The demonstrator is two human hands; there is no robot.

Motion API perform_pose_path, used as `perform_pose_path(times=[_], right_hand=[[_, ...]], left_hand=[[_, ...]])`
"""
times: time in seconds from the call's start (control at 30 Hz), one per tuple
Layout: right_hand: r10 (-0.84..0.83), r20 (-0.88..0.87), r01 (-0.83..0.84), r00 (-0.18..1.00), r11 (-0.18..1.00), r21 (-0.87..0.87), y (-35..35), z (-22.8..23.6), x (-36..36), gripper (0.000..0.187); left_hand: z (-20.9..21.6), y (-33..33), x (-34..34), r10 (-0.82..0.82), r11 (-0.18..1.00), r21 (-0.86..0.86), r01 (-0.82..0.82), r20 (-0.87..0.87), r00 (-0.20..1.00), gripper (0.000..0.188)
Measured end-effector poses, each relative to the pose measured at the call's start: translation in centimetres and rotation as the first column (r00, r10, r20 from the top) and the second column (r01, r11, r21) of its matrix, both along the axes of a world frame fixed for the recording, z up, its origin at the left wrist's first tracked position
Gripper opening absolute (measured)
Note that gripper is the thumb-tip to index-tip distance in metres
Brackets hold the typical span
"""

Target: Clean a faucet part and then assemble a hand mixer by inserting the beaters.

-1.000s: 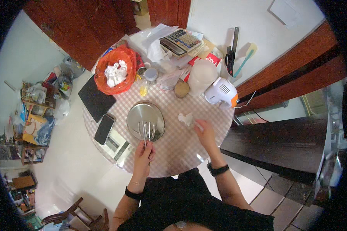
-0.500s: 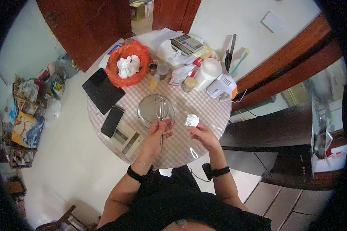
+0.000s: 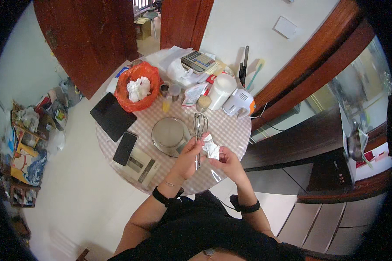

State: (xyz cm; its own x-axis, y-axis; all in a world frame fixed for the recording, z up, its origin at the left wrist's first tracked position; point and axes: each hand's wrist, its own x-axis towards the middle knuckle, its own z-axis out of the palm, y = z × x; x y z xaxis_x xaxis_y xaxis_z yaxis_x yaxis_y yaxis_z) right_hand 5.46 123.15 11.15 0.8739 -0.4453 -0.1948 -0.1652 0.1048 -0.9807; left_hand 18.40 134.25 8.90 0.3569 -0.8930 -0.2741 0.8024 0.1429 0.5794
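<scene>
My left hand (image 3: 187, 160) is closed round the thin shafts of metal mixer beaters (image 3: 200, 123), their wire loops pointing away from me. Pinched in the fingers of my right hand (image 3: 229, 162) is a crumpled white tissue (image 3: 211, 148). It sits right beside the beater shafts; whether it touches them I cannot tell. Just left of the beaters, a round grey dish (image 3: 166, 132) with a shiny rim lies on the checked tablecloth (image 3: 148, 126).
A phone (image 3: 125, 148), a flat beige device (image 3: 141, 168) and a black tablet (image 3: 113, 116) lie at left. Behind stand a red bag-lined bin (image 3: 153, 95) holding white tissue, small jars (image 3: 203, 103), a white canister (image 3: 222, 91), a hand mixer (image 3: 239, 103) and a calculator (image 3: 199, 61).
My left hand has carried the beaters rightward off the grey dish. My two hands have come close together, bringing the tissue beside the beaters. The whole view has shifted slightly.
</scene>
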Motion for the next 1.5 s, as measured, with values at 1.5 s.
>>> perform_pose_path(times=[1.5], right_hand=[[-0.225,0.101,0.219,0.969,0.973,0.067,-4.2,-0.6,0.0,0.019]], left_hand=[[0.7,-1.6,-0.1,0.011,1.000,-0.008,-0.008,0.668,0.744,0.024]])
